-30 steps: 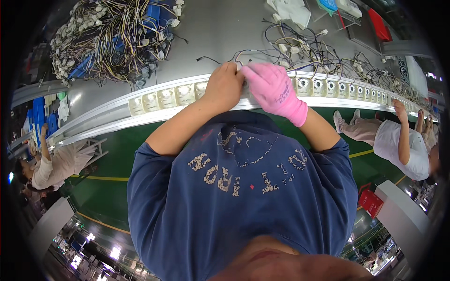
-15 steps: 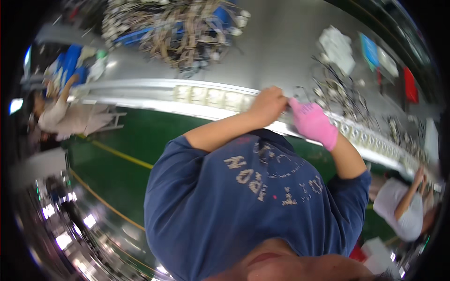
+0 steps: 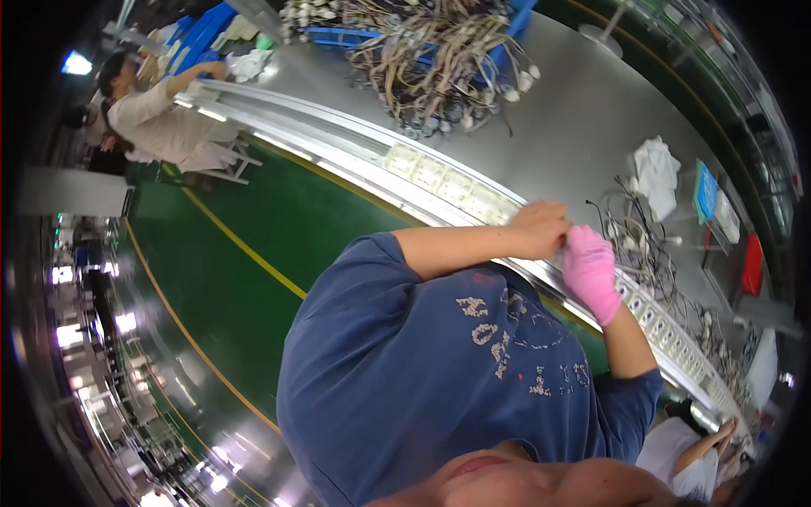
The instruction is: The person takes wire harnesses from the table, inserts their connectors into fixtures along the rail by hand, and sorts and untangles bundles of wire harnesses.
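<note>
My left hand (image 3: 538, 229) is bare and closed, its knuckles up, over a long pale rail. My right hand (image 3: 590, 272) wears a pink knitted glove and is also closed. Their fingertips meet above the rail; whatever they pinch is hidden. To the left of my left hand, a row of cream square frames (image 3: 456, 187) sits in the rail (image 3: 338, 135). Right of my gloved hand the row goes on with white square pieces that have round openings (image 3: 655, 321). Loose dark cables with white connectors (image 3: 635, 241) lie on the metal table just beyond my right hand.
A big heap of beige wire bundles (image 3: 431, 59) fills blue trays at the back. A white cloth (image 3: 656, 177), a blue packet (image 3: 705, 193) and a red bin (image 3: 752, 264) stand at the right. Co-workers sit at far left (image 3: 160, 118) and lower right (image 3: 688, 448).
The view has turned, so the rail now slants down to the right. Both hands stay closed and together at the rail; nothing is visibly picked up or let go.
</note>
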`<action>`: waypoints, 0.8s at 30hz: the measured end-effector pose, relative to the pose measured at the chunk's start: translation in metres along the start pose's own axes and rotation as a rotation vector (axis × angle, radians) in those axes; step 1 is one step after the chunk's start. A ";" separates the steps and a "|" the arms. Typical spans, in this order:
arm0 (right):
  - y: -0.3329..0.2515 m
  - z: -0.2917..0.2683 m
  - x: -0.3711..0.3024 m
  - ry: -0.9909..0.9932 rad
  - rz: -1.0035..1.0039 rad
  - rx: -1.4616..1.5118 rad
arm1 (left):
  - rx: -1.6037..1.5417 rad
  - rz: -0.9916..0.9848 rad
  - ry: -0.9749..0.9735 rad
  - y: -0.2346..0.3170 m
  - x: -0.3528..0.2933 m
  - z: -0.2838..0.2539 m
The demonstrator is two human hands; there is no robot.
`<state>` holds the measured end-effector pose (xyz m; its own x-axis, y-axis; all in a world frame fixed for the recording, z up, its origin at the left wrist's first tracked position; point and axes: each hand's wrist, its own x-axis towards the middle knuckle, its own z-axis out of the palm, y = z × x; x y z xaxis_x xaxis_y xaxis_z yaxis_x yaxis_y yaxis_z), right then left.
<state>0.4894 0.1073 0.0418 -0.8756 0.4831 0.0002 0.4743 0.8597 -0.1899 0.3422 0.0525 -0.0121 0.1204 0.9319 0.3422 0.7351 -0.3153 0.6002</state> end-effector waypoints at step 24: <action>0.032 -0.007 0.009 0.038 -0.114 0.065 | 0.005 -0.057 -0.182 -0.006 0.003 -0.013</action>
<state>0.4973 0.1404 0.0431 -0.9188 0.3897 0.0622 0.3637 0.8974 -0.2499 0.3296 0.0548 -0.0057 0.1967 0.9655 0.1705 0.7476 -0.2602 0.6110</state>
